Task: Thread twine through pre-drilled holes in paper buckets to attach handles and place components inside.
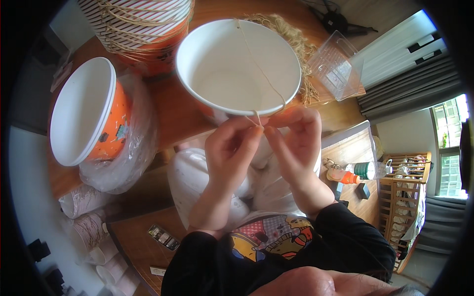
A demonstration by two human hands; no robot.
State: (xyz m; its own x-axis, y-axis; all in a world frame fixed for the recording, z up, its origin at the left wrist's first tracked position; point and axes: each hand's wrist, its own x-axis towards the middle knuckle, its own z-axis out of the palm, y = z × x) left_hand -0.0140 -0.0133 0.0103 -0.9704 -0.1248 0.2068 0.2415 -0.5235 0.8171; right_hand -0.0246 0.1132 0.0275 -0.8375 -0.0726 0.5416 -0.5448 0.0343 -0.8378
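Note:
A large white paper bucket (205,61) stands on the table in front of me, its open mouth tilted toward me. A thin tan twine (256,63) runs from a hole at its far rim across the mouth to the near rim, where a small loop shows. Just outside that near rim, my left hand (229,155) pinches the twine between thumb and forefinger. My right hand (298,135) pinches the same twine close beside it, the fingertips of both hands nearly meeting. The exact crossing of the strands is partly hidden by my fingers.
An orange-printed bucket (111,126) lies tilted in clear plastic at the left. Behind it stands a stack of twine-strung buckets (143,29). Loose twine (291,37) and a clear plastic box (336,66) sit at the far right. Bottles (363,171) and a phone (163,237) lie farther off.

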